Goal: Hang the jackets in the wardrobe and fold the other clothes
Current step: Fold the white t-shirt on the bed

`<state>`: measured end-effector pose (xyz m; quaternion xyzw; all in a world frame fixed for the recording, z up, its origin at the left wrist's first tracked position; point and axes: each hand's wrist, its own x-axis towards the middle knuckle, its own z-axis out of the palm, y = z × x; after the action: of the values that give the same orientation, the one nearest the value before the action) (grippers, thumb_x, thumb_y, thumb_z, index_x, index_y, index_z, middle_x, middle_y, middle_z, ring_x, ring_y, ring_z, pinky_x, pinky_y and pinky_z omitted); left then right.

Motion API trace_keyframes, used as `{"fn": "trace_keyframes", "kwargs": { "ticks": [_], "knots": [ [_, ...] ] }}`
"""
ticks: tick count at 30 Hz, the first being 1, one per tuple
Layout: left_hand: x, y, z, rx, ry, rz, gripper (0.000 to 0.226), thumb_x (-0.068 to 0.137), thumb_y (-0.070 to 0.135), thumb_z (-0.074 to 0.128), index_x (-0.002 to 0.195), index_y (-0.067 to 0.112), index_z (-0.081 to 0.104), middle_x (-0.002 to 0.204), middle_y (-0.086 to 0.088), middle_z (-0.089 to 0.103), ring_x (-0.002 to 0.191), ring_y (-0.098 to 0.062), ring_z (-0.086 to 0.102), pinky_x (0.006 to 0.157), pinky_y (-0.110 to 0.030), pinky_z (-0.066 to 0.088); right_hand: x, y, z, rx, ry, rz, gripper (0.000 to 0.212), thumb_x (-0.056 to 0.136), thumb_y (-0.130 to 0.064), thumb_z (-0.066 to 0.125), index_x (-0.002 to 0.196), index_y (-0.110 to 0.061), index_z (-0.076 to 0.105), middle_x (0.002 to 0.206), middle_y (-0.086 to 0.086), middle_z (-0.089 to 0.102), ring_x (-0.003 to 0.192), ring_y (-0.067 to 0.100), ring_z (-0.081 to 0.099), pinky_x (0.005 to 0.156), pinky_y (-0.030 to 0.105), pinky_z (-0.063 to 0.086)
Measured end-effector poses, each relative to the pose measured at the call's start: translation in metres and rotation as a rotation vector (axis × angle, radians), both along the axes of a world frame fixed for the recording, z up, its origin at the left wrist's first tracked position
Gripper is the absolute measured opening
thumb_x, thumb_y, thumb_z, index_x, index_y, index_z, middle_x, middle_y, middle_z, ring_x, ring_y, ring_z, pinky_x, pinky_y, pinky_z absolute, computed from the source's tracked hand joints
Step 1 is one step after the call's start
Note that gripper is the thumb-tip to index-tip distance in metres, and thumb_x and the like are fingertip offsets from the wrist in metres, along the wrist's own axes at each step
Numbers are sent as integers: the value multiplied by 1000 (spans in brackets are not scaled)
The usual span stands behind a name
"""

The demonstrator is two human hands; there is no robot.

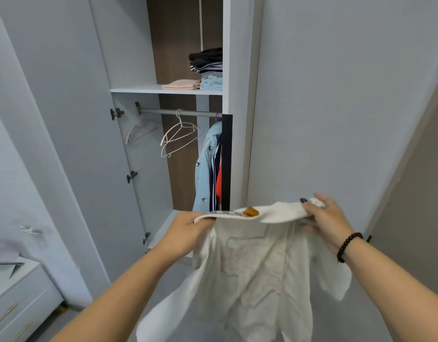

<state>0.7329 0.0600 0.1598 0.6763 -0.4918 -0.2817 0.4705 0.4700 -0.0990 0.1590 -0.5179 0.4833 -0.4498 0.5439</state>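
Observation:
A white jacket [250,267] hangs in front of me, held up by its collar, which shows an orange label. My left hand [188,225] grips the collar's left end and my right hand [324,218] pinches its right end. Ahead stands the open wardrobe [129,58] with a grey rail [163,111]. Two empty hangers, a white hanger [179,137] and a pale pink hanger [141,128], hang on the rail. To their right hang a light blue jacket [206,164] and darker clothes, partly hidden by the door edge.
The shelf [148,90] above the rail carries folded clothes: a peach piece [179,84], a light blue one [211,81] and dark ones [206,59]. The closed right wardrobe door [336,95] fills the right side. A pale drawer unit [18,297] stands at lower left.

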Motion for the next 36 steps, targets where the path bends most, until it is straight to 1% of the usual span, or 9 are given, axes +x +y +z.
{"fn": "trace_keyframes", "kwargs": {
  "ticks": [2,6,9,15,20,24,28,33,36],
  "knots": [
    [-12,-2,10,-19,259,5,37,77,33,62,78,-4,64,71,-7,61,67,-17,54,69,-32,39,17,19,-5,99,-29,131,68,90,-25,65,146,-17,27,123,9,59,98,24,64,76,37,52],
    [-31,-8,16,-3,498,-37,29,93,27,57,98,3,73,91,-11,72,86,-24,66,84,-39,49,50,62,-5,82,-1,429,40,87,-28,67,122,-14,54,116,7,67,93,21,70,74,33,58],
    [-35,-10,20,1,486,-14,30,96,32,55,91,7,72,86,-11,68,82,-25,62,81,-37,46,66,80,1,-64,78,618,32,79,-17,77,108,-13,63,101,3,73,91,18,71,77,31,58],
    [-14,4,22,-110,424,12,53,89,43,59,99,-10,63,86,-17,60,80,-26,53,78,-38,39,94,83,17,-408,332,499,9,87,-9,64,78,-12,62,73,5,63,66,13,54,61,26,44],
    [8,30,-8,-270,170,-94,32,89,43,65,120,34,65,118,20,65,109,1,59,93,-16,45,121,76,41,-619,421,450,8,93,-12,53,91,-11,61,85,5,65,77,20,58,66,29,44],
    [17,47,-72,-21,-14,-127,107,75,57,74,149,50,-3,151,41,13,139,15,19,109,-8,23,136,71,64,-746,437,509,14,94,-8,47,99,-15,58,93,1,64,87,17,58,78,33,48],
    [32,61,-122,382,-319,-104,119,83,46,67,140,39,-38,156,16,26,134,-13,42,103,-20,35,141,56,83,-865,513,556,15,94,-8,46,101,-21,50,86,8,57,75,23,53,66,31,44],
    [51,71,-131,597,-638,-1,105,85,40,64,154,20,-13,136,-4,56,120,-26,54,98,-34,45,137,33,82,-989,778,712,24,94,-1,43,93,-19,59,98,3,55,92,20,53,85,30,45],
    [58,75,-127,683,-622,-9,105,74,51,69,152,13,11,122,-4,61,114,-25,57,93,-35,48,134,21,73,-1023,969,788,23,93,-7,49,95,-20,67,93,-2,46,88,18,50,83,36,47]
  ]
}}
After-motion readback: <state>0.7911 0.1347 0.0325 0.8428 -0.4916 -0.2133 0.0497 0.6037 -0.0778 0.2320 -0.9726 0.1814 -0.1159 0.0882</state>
